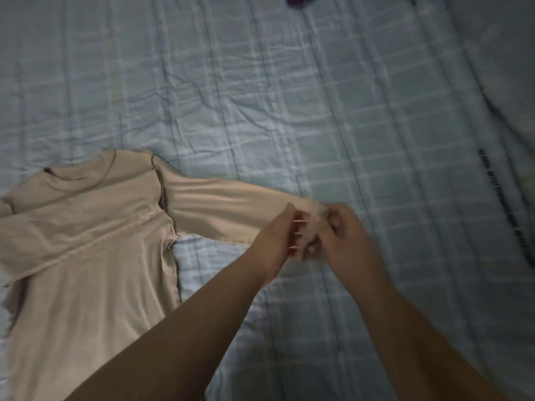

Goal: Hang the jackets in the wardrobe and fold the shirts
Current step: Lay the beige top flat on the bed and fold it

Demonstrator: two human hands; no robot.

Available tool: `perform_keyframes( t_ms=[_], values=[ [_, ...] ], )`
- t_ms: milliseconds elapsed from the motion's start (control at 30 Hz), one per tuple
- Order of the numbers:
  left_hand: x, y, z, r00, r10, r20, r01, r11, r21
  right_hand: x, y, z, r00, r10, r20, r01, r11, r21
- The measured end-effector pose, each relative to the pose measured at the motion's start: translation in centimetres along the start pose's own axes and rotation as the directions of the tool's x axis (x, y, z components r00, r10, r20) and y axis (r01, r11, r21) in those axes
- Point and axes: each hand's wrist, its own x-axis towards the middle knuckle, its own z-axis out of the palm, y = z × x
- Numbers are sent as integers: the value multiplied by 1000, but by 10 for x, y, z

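A beige long-sleeved shirt of thin soft cloth [86, 256] lies flat on a light blue checked bed sheet [289, 96], in the near left part of the scene. Its collar points to the far side and its body runs toward the near edge. One sleeve is folded across the chest. The other sleeve [225, 209] is stretched out to the right, and its far end is lifted a little from the sheet.

Both hands meet at the cuff [314, 224] of this stretched sleeve. The left hand [278, 238] holds the cuff from the left side with its fingers curled toward it; long pale nails are visible. The right hand [344, 235] is blurred, but its fingers are bent around the end of the cuff. The two hands are just beside each other.

At the far edge lies a small dark blue and purple cloth [301, 1]. A dark patterned strip [503, 204] runs along the right side of the sheet.
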Motion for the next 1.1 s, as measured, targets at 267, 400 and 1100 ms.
perform_keyframes(
  t_ms=[267, 400, 1100],
  values=[
    [-19, -1, -87, 960, 177, -218, -163, 983, 84, -32, 11, 63, 902, -431, 31, 374, 742, -557],
    [-51, 12, -154, 877, 346, -333, -240, 917, 320, -44, 18, 129, 861, -458, 221, 467, 541, -699],
    [-121, 87, -587, 588, 528, -613, -53, 781, 622, -63, 0, 560, 810, -265, 524, 571, 150, -807]
  ],
)
